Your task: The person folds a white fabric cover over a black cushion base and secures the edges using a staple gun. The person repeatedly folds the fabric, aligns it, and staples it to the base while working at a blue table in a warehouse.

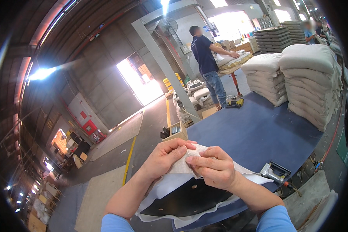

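A seat pad lies underside up before me, its black base panel (183, 196) dotted with a few small round holes. Loose off-white fabric (181, 169) hangs around the panel, with a white layer at its edges. At the pad's far corner, my left hand (164, 158) is closed, pinching a fold of this fabric between thumb and fingers. Close beside it, my right hand (216, 168) is closed on the same gathered corner. To the right, a staple gun (273, 173) with a silver body and a hose lies on the blue-topped table (235, 133).
Tall stacks of off-white cushions (309, 83) stand at the table's far right. A yellow-and-black power tool (234, 103) lies near the far edge. A wooden box (177, 131) with dark items sits at the left edge. Beyond, a person (207, 62) works at another table.
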Available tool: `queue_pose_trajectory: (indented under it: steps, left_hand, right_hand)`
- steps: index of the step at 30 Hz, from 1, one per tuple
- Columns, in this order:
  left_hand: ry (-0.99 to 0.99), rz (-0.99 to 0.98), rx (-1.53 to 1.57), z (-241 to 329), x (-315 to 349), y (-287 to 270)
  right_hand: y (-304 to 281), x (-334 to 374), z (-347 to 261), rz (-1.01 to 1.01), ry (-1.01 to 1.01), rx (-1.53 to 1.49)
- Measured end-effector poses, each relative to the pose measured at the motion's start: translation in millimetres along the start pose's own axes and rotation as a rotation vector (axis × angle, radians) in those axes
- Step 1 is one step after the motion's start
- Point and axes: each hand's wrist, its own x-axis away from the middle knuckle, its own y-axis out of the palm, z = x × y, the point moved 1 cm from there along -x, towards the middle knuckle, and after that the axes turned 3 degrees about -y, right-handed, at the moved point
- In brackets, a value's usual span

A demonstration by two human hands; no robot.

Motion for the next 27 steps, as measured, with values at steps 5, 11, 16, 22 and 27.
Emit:
queue_pose_trajectory:
  steps: [5, 11, 16, 22, 27]
  left_hand:
    - [0.002, 0.012, 0.011, -1.8, -0.1, 0.9]
    - [0.004, 0.011, 0.010, -2.7, -0.5, 1.1]
    - [-0.007, 0.009, 0.054, -2.7, 0.8, 2.3]
    - [-0.013, 0.016, 0.088, -4.0, 1.6, 1.4]
    - [0.007, 0.037, 0.031, -5.0, 0.8, 3.5]
  right_hand:
    - [1.7, -0.4, -1.0, 0.010, 0.004, -0.012]
    - [1.4, -0.4, -0.4, 0.001, -0.010, -0.010]
    - [-0.5, -4.2, -3.3, -0.012, -0.007, -0.010]
    - [1.4, -4.3, -2.0, -0.013, -0.009, -0.017]
    - [0.9, -1.5, -1.3, -0.024, -0.007, -0.005]
